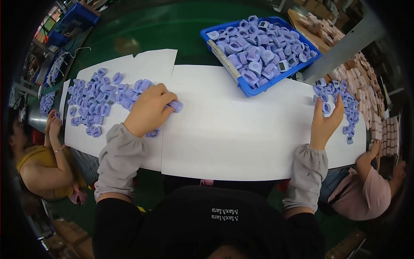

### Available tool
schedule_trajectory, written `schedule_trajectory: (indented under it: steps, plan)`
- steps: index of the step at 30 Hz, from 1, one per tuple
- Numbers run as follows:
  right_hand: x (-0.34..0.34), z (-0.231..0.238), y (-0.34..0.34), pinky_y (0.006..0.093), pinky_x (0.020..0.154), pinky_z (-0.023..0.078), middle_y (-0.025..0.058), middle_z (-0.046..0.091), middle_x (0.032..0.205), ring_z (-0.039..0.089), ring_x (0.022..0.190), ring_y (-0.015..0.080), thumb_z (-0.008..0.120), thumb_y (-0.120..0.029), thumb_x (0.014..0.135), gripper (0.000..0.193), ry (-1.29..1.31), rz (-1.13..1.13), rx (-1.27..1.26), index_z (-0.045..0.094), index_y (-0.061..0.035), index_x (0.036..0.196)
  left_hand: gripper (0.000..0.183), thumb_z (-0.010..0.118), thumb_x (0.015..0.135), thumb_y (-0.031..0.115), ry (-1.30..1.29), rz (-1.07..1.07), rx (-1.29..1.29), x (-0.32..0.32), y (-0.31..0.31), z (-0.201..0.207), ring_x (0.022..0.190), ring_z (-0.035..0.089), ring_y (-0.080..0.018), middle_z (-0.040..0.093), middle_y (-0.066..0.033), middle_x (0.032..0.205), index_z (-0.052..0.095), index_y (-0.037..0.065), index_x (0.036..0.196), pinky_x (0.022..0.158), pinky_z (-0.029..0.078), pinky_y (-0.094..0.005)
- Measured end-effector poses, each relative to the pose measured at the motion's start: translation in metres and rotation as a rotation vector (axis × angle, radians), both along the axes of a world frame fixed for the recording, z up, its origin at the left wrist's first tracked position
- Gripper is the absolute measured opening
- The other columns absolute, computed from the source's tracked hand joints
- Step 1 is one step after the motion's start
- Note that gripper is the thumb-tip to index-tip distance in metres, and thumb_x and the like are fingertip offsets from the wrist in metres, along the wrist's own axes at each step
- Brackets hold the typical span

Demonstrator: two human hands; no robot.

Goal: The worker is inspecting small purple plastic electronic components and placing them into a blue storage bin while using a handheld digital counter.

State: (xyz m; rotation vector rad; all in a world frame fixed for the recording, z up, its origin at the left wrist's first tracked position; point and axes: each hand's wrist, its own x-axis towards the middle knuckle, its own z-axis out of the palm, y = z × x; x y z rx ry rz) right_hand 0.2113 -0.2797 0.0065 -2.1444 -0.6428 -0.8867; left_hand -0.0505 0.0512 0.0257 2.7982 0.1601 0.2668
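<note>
My left hand [151, 110] is closed at the right edge of a spread pile of lavender, ring-shaped finger counters [90, 97]. A finger counter [176, 106] sticks out between its thumb and fingertips. Another finger counter [152, 133] lies beside the wrist. On the right, my right hand [326, 125] has thumb and fingers apart, over the near-left edge of a smaller group of finger counters [351, 110]. One of them [326, 108] shows between the parted fingers, apparently lying on the white sheet. Small dark screens show on some pieces.
White sheets [224, 142] cover the green table [151, 28]. A blue tray [250, 91] heaped with finger counters stands at the far right, beside a grey post [345, 49]. Many pink pieces [364, 82] lie beyond. People sit at left [43, 168] and right [362, 194].
</note>
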Motion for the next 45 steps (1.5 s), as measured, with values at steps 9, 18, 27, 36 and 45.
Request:
schedule_trajectory:
  steps: [9,18,27,36,45]
  plan:
    - [-0.066,0.003,0.092,0.0379,0.104,0.036,0.0179,0.052,0.133,0.048,0.125,0.0322,0.067,-0.003,0.078,0.053,0.315,1.230,-0.096,0.051,0.0006,0.128,0.015,0.053,0.093,0.005,-0.105,-0.079,-1.308,0.071,-0.082,-0.019,0.095,0.058,-0.0126,0.061,-0.0067,0.105,0.060,0.002,0.107,0.080,0.047,-0.0249]
    - [-0.076,-0.023,0.092,0.0366,0.108,0.033,0.0147,0.048,0.138,0.044,0.129,0.0256,0.065,-0.002,0.082,0.051,0.680,1.262,0.087,0.049,-0.0001,0.131,0.011,0.050,0.095,0.010,-0.120,-0.036,-1.707,0.070,-0.088,-0.049,0.094,0.061,-0.0140,0.062,-0.0093,0.106,0.052,0.003,0.103,0.085,0.050,-0.0284]
    - [-0.075,-0.020,0.090,0.0369,0.106,0.036,0.0151,0.044,0.140,0.045,0.128,0.0255,0.063,0.000,0.082,0.051,0.664,1.211,0.076,0.049,-0.0015,0.131,0.044,0.052,0.094,0.019,-0.013,-0.213,-1.661,0.065,-0.095,-0.041,0.114,0.054,-0.0203,0.056,-0.0137,0.123,0.046,-0.005,0.130,0.100,0.041,-0.0356]
    - [-0.071,-0.020,0.087,0.0397,0.107,0.034,0.0169,0.041,0.142,0.045,0.127,0.0269,0.056,-0.003,0.086,0.053,0.812,1.313,0.114,0.042,0.0019,0.137,0.031,0.051,0.097,0.013,-0.097,-0.273,-1.334,0.065,-0.087,-0.047,0.111,0.054,-0.0156,0.058,-0.0098,0.120,0.054,-0.003,0.124,0.097,0.041,-0.0311]
    - [-0.069,-0.020,0.086,0.0391,0.107,0.034,0.0176,0.049,0.136,0.045,0.127,0.0272,0.057,-0.005,0.087,0.050,0.745,1.278,0.089,0.045,0.0025,0.135,0.030,0.049,0.098,0.012,-0.064,-0.264,-1.251,0.065,-0.086,-0.050,0.107,0.056,-0.0153,0.061,-0.0097,0.117,0.054,-0.005,0.123,0.095,0.044,-0.0294]
